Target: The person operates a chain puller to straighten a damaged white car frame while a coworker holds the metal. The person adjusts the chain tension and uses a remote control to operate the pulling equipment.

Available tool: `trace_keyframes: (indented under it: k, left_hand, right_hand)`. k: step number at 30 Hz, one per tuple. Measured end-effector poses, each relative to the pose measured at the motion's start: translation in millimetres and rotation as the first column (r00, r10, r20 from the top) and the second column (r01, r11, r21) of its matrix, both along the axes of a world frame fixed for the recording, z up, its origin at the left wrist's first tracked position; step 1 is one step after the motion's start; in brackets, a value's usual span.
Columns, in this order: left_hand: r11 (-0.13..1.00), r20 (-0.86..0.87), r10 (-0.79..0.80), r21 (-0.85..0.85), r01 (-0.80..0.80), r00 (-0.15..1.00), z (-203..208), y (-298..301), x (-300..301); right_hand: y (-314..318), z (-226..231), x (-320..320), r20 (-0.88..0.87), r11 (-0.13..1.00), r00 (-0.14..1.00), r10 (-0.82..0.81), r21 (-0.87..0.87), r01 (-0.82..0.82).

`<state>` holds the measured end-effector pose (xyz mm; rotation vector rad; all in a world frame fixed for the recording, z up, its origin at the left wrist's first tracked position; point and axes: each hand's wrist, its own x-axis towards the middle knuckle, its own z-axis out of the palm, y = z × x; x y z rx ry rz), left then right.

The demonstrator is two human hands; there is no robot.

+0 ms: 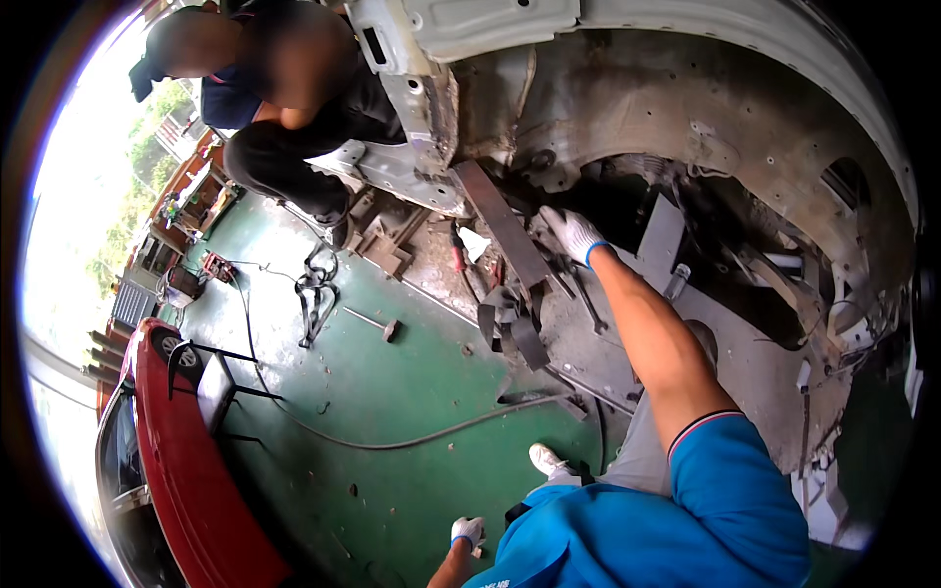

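My right hand (573, 233), in a white knit glove with a blue cuff, reaches forward to the dark opening in the stripped car body (608, 108). Its fingers are stretched out, and I see nothing held in them. Just left of it, a long flat steel bar (502, 225) slants down from the body panel. Low in the view, beside my blue shirt, my gloved left hand (468, 533) is closed. A small greyish bit shows at its fingers, too small to name. Grey webbing straps (515, 323) and a red-handled tool (458, 253) lie near the bar.
A co-worker (294, 108) crouches at the upper left against the car body. On the green floor lie a hammer (387, 329), a black strap bundle (316, 294) and a long hose (392, 447). A red car (186, 461) and a black-framed chair (218, 392) stand at the left.
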<state>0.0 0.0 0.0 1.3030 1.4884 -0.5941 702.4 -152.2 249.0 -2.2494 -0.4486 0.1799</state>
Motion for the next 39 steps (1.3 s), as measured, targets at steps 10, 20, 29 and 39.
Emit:
trace_keyframes:
  k: [10,20,29,39]
  left_hand:
    - [0.993,0.214,0.069,-0.107,-0.047,0.974,24.4,6.4,65.1]
    - [0.997,0.306,-0.006,-0.073,0.03,0.952,31.7,35.2,112.8]
    - [0.977,0.323,-0.209,0.029,0.211,0.923,-24.0,43.9,-7.1]
    - [1.0,0.088,0.007,0.021,-0.009,0.996,68.2,47.0,82.5]
  right_hand:
    - [-4.3,32.4,-22.0,0.006,0.997,0.998,-0.065,-0.03,0.065]
    - [-7.2,14.2,-16.9,0.102,1.0,0.994,-0.026,-0.005,0.026]
    - [9.7,9.3,-31.5,0.148,0.965,0.978,-0.149,0.238,0.111]
    - [14.1,-4.7,-6.8,0.096,0.942,0.971,-0.217,0.281,0.183]
